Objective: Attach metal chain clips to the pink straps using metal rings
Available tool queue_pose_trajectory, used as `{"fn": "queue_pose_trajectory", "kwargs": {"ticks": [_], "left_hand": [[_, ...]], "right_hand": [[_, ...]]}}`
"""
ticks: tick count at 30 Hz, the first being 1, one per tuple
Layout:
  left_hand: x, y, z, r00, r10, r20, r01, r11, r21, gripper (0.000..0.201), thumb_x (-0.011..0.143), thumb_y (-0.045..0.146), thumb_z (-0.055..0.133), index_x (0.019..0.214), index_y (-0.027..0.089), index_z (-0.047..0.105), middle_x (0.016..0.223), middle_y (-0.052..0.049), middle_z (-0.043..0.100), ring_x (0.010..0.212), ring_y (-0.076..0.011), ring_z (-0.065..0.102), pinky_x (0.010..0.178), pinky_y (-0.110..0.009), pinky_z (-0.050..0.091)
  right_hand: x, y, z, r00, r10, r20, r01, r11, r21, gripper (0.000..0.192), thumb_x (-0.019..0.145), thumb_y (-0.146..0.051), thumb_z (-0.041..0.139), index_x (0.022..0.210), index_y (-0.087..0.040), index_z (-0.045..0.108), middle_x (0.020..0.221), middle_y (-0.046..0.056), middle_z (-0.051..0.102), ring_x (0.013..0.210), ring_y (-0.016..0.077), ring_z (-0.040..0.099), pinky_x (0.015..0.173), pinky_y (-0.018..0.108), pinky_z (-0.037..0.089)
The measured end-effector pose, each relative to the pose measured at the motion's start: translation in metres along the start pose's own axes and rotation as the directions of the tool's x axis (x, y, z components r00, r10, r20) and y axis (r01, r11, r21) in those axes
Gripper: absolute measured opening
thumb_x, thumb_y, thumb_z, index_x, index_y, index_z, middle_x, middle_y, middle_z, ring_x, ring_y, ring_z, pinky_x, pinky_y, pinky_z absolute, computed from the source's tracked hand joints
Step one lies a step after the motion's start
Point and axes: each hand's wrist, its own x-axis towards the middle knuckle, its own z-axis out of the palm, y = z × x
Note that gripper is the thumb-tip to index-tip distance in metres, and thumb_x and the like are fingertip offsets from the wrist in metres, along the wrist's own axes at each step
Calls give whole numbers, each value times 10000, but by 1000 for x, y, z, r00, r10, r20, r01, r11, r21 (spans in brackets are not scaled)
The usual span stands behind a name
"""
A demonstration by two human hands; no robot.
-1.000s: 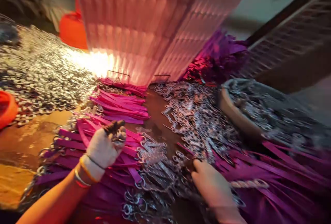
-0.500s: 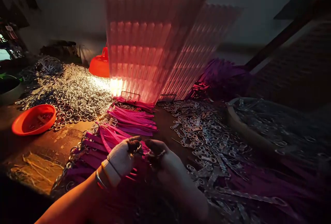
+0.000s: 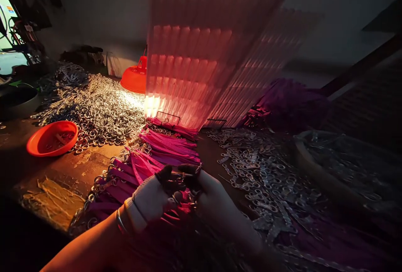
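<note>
My left hand [image 3: 152, 198], in a pale glove with dark fingertips and a bangle at the wrist, is closed with its fingers curled in. My right hand [image 3: 212, 196] faces it, also closed, and the fingertips of the two nearly meet. Something small with a dull metal glint lies between them; shadow and the fingers hide what it is. Just behind and left of the hands, pink straps [image 3: 166, 146] lie in overlapping rows, with metal rings [image 3: 91, 196] at their left ends. Right of my right hand spread many metal chain pieces [image 3: 264, 180].
A red lamp [image 3: 133, 80] lights a heap of metal rings [image 3: 103, 112] beside a red bowl [image 3: 52, 138]. Translucent ribbed panels [image 3: 188, 66] stand upright at the back. A large basin [image 3: 303, 146] holds metal pieces on the right. Purple material [image 3: 292, 100] sits behind.
The view has swung slightly left, so the scene shifts rightward. Both hands remain together; their fingers have shifted, the left hand's curling lower and the index fingertips now almost touching.
</note>
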Motion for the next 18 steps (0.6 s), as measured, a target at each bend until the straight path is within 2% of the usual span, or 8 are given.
{"fn": "queue_pose_trajectory", "kwargs": {"ticks": [3, 6, 8, 10, 12, 14, 16, 18], "left_hand": [[-3, 3, 0, 999, 51, -13, -50, 995, 84, 296, 757, 294, 756, 974, 100, 707, 825, -55, 679, 563, -87, 554, 444, -178, 358], [3, 5, 0, 990, 107, -97, -90, 982, 166, 214, 701, 224, 769, 845, 83, 696, 677, -26, 609, 526, -82, 516, 444, -179, 347], [6, 8, 0, 986, 74, -152, -56, 991, 123, 156, 725, 200, 733, 820, 86, 686, 673, -34, 605, 519, -76, 501, 433, -171, 322], [6, 13, 0, 985, 14, -174, -12, 1000, 14, 111, 752, 169, 677, 827, 87, 678, 679, -39, 600, 492, -60, 467, 398, -159, 261], [2, 18, -1, 988, -21, -150, 10, 997, -74, 169, 747, 145, 640, 906, 101, 680, 679, -30, 588, 477, -58, 454, 377, -149, 208], [-4, 22, -4, 996, -8, -86, 0, 996, -90, 317, 734, 184, 640, 1043, 122, 673, 706, -32, 598, 492, -81, 489, 368, -150, 197], [-11, 23, -9, 999, 36, -24, -38, 997, -60, 442, 730, 276, 659, 1145, 125, 652, 787, -61, 645, 525, -117, 539, 367, -170, 247], [-15, 22, -14, 997, 74, 18, -73, 997, -33, 515, 728, 372, 667, 1163, 97, 649, 871, -105, 681, 547, -146, 571, 390, -209, 338]], "right_hand": [[5, 3, 2, 995, 99, -9, -99, 995, 32, 524, 723, -99, 436, 1191, -200, 649, 1019, 51, 718, 902, 194, 656, 802, 325, 534], [9, 5, 6, 991, 128, -25, -127, 991, 36, 444, 752, -152, 478, 1147, -211, 672, 958, 41, 720, 860, 192, 652, 756, 303, 529], [11, 6, 9, 987, 156, -37, -154, 986, 60, 386, 781, -204, 507, 1126, -207, 678, 887, 33, 711, 797, 185, 642, 690, 281, 521], [13, 6, 11, 977, 209, -52, -201, 973, 117, 346, 805, -258, 522, 1107, -198, 681, 824, 26, 697, 722, 170, 620, 620, 260, 501], [13, 5, 12, 966, 243, -86, -226, 960, 167, 328, 818, -298, 535, 1087, -190, 688, 808, 27, 694, 702, 166, 608, 605, 256, 490], [13, 3, 12, 965, 233, -121, -211, 963, 171, 325, 821, -308, 547, 1084, -185, 694, 840, 38, 707, 737, 176, 618, 639, 268, 499], [11, 0, 12, 971, 195, -141, -177, 975, 131, 335, 830, -296, 540, 1107, -189, 695, 886, 48, 723, 779, 189, 635, 677, 283, 510], [9, -2, 13, 974, 157, -163, -144, 985, 90, 356, 835, -273, 525, 1143, -198, 686, 964, 56, 735, 847, 204, 652, 728, 302, 522]]}}
